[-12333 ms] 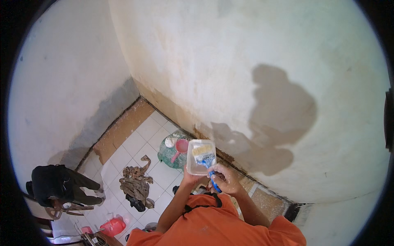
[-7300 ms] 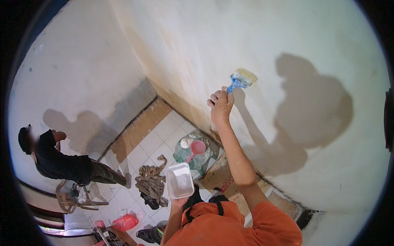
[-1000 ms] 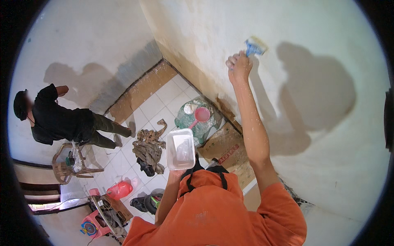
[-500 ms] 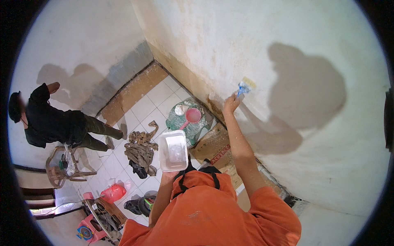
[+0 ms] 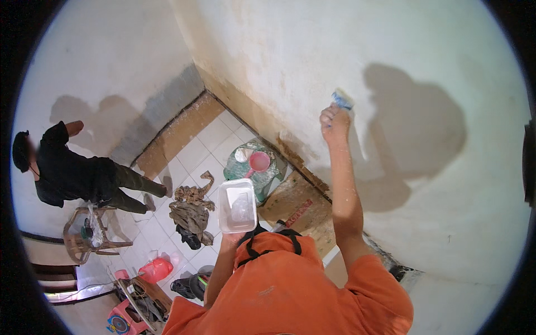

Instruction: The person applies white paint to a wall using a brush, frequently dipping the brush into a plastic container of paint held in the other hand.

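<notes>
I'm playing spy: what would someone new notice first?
Probably the orange shirt at the bottom, then the blue brush in the right hand before the pale wall. The left hand holds a white tub mid-picture; a big shadow lies on the wall at right.

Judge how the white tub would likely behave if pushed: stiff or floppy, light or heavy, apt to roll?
The white tub looks fairly stiff: its walls stand straight. It is probably light, as the left hand alone supports it. Its boxy form suggests tipping rather than rolling.
</notes>
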Demonstrator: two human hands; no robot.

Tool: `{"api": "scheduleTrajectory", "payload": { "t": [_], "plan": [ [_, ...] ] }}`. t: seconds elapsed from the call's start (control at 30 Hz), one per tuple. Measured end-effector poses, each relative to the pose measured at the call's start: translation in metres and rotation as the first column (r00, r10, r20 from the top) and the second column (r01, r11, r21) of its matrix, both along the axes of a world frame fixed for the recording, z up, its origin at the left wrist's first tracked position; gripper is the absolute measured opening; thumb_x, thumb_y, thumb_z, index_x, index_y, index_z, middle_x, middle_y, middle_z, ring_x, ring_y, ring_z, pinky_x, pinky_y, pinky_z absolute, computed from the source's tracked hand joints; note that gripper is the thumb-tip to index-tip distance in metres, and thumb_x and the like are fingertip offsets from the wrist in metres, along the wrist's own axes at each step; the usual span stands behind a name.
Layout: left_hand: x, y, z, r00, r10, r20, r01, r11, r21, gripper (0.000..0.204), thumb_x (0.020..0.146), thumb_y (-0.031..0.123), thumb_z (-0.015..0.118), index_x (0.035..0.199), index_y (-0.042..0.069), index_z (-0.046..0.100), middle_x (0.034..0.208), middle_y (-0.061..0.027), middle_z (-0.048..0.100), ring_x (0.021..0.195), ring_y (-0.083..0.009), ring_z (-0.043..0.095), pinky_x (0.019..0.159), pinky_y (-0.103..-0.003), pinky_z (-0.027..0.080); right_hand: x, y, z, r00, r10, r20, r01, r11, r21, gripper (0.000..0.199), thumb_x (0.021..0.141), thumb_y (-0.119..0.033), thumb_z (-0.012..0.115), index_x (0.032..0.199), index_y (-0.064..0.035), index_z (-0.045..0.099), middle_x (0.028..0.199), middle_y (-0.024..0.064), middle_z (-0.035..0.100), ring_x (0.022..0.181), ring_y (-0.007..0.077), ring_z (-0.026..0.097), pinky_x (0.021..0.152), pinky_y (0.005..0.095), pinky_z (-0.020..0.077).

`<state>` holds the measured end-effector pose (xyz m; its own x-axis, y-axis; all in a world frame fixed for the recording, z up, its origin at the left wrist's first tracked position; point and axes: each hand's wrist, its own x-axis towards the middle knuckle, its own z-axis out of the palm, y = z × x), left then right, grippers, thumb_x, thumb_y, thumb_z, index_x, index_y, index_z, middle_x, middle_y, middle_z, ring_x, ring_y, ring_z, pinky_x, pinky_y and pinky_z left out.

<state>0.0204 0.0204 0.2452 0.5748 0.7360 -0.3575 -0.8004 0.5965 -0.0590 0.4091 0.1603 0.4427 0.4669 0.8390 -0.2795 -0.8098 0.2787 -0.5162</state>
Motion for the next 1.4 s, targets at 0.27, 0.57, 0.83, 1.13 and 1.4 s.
{"api": "scheduleTrajectory", "payload": {
  "t": [0.27,0.57,0.83,1.13,1.4],
  "plan": [
    [0.025,0.003,0.008,0.996,-0.076,0.034,0.074,0.994,0.076,0.073,0.085,0.050,0.061,0.141,0.008,0.042,0.135,-0.0209,0.047,0.115,-0.0388,0.051,0.092,-0.053,0.047,-0.002,-0.057,0.032,0.894,-0.199,0.402,0.197,0.979,0.047,0.024,0.102,-0.028,0.045,0.085,-0.0110,0.046,0.061,-0.0059,0.031,0.046,0.0059,0.028,0.040,0.0226,0.0213],
    [0.049,0.003,0.010,0.976,-0.215,0.044,0.215,0.976,-0.009,0.072,0.085,0.051,0.061,0.141,0.009,0.042,0.136,-0.0195,0.047,0.118,-0.0386,0.050,0.094,-0.054,0.045,0.081,-0.080,-0.299,0.521,-0.293,0.802,0.590,0.803,-0.089,0.023,0.101,-0.028,0.044,0.085,-0.0124,0.047,0.060,-0.0036,0.042,0.043,0.0086,0.035,0.037,0.0281,0.0288],
    [0.043,0.001,0.025,0.978,-0.206,-0.018,0.207,0.974,0.094,0.054,0.095,0.043,0.050,0.137,0.009,0.048,0.130,-0.0135,0.057,0.116,-0.0317,0.058,0.097,-0.050,0.048,0.027,-0.055,-0.207,0.958,-0.284,0.035,0.252,0.781,-0.572,0.014,0.092,-0.019,0.048,0.080,-0.0107,0.045,0.060,-0.0014,0.037,0.049,0.0120,0.037,0.040,0.0263,0.0246],
    [0.043,0.002,-0.005,0.980,-0.194,0.046,0.195,0.980,-0.026,0.070,0.085,0.051,0.059,0.139,0.008,0.043,0.133,-0.0200,0.048,0.115,-0.0405,0.051,0.092,-0.056,0.046,-0.025,-0.053,0.068,0.984,-0.177,0.033,0.169,0.969,0.178,0.018,0.098,-0.014,0.046,0.080,-0.0140,0.042,0.060,-0.0053,0.029,0.047,0.0061,0.026,0.040,0.0228,0.0206],
    [0.048,-0.004,-0.022,0.991,-0.132,0.021,0.133,0.990,-0.036,0.068,0.086,0.050,0.058,0.138,0.009,0.045,0.137,-0.0187,0.046,0.117,-0.0424,0.050,0.089,-0.058,0.046,0.017,-0.064,-0.030,0.799,-0.319,0.511,0.375,0.927,-0.008,0.022,0.102,-0.029,0.045,0.086,-0.0141,0.042,0.058,-0.0057,0.030,0.043,0.0070,0.029,0.038,0.0244,0.0253]
  ]
}}
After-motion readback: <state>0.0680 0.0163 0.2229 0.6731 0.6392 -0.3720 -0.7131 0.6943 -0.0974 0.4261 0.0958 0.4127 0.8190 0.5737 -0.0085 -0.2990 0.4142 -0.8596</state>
